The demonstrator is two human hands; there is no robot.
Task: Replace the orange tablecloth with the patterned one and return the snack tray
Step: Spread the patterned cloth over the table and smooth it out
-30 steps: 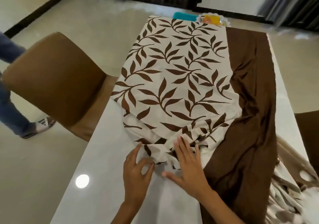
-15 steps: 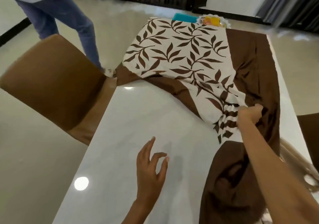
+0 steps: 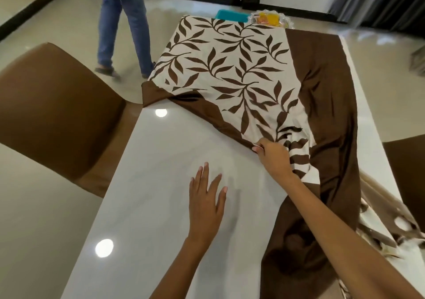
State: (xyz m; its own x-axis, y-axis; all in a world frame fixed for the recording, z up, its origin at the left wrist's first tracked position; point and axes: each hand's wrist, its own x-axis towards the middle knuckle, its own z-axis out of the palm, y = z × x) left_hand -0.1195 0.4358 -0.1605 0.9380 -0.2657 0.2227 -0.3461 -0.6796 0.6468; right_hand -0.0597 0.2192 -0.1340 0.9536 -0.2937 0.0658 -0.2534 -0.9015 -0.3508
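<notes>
The white bench shows a wide bare stretch on its near left, more than a second ago, when the patterned tablecloth lay flat almost to the near end. The cloth now covers only the far part of the bench; its near edge is folded back on a slant, showing a brown border from the far left edge down to the right hand. Its brown part lies bunched along the right side and spills over the near right edge. A brown chair stands at the bench's left edge, another at the right. A person in jeans stands on the floor past the far left corner; half a second ago they were nearer the chair. The snack tray sits at the far end, just beyond the cloth, beside a teal item.

The right hand has come back toward the near side since half a second ago; its grip pinches the folded edge of the cloth between fingertips and thumb. The left hand lies open, fingers straight and spread over the bare bench, holding nothing.
</notes>
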